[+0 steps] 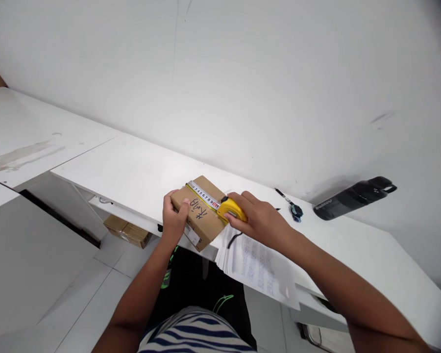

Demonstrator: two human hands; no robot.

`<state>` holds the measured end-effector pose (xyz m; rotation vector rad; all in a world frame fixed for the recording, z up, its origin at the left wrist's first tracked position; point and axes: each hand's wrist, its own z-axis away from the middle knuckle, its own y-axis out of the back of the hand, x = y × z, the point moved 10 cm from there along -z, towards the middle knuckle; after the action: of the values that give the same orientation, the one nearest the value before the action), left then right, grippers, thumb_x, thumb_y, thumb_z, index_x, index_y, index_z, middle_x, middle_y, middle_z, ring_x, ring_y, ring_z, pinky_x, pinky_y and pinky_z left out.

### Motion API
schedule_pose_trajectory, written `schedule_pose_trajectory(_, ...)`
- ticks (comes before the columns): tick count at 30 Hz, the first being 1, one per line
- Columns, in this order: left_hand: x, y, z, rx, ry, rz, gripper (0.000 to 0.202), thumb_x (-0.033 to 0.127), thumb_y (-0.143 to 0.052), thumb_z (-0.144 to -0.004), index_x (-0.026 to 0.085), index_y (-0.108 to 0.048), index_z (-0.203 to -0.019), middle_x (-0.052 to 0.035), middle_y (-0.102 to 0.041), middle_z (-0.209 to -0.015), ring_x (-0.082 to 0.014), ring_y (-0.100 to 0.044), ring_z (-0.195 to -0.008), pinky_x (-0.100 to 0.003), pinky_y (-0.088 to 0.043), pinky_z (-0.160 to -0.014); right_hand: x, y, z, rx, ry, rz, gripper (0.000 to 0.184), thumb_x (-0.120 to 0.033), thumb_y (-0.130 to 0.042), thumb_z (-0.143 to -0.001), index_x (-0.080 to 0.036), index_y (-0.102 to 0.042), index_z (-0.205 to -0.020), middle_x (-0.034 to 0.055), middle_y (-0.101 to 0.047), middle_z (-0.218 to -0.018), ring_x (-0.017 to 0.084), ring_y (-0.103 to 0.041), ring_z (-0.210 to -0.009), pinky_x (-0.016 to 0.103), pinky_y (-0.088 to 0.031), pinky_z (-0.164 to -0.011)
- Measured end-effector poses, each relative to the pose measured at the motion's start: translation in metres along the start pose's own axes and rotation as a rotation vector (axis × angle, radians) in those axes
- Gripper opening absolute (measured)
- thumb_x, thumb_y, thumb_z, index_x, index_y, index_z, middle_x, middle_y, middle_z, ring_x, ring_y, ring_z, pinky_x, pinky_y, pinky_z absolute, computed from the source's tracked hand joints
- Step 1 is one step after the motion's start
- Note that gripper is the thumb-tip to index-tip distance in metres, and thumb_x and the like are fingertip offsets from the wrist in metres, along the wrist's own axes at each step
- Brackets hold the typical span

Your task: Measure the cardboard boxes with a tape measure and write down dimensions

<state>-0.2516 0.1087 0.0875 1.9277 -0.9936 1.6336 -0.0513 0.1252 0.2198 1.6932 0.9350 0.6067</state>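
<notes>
A small brown cardboard box [216,228] with black handwriting on top and a white label on its near side is tilted over the front edge of the white desk. My left hand [174,215] grips its left end, thumb on the top face. In my right hand [255,215] is a yellow tape measure [232,209], held at the box's right side. The white tape blade [203,194] is pulled out across the top of the box, its hooked end at the far left edge.
Printed sheets [259,264] overhang the desk [143,162] below my right hand. A dark bottle [353,198] lies tilted near the wall, beside a blue-black lanyard-like item [296,211]. Another cardboard box [127,230] sits below the desk at left.
</notes>
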Motion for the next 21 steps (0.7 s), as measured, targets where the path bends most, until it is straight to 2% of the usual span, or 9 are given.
schedule_pose_trajectory(6, 0.003, -0.001, 0.0, 0.002, 0.006, 0.008, 0.039, 0.036, -0.064, -0.079, 0.02, -0.054, -0.113, -0.006, -0.061, -0.105, -0.019, -0.06, -0.091, -0.03, -0.052, -0.076, 0.001, 0.008, 0.033, 0.047, 0.013, 0.04, 0.035, -0.043, -0.043, -0.096, -0.019, -0.05, -0.12, 0.0046, -0.057, -0.085, 0.014, -0.051, -0.054, 0.026, -0.04, -0.047)
schedule_pose_trajectory(21, 0.002, -0.002, 0.0, 0.0, -0.008, 0.001, 0.039, 0.038, -0.064, -0.08, 0.02, -0.054, -0.113, -0.006, -0.062, -0.106, -0.0199, -0.06, -0.095, -0.031, -0.052, -0.081, 0.002, 0.008, 0.041, 0.104, 0.008, 0.031, 0.036, -0.042, -0.045, -0.096, -0.019, -0.049, -0.123, 0.0048, -0.058, -0.084, 0.014, -0.053, -0.055, 0.025, -0.039, -0.045)
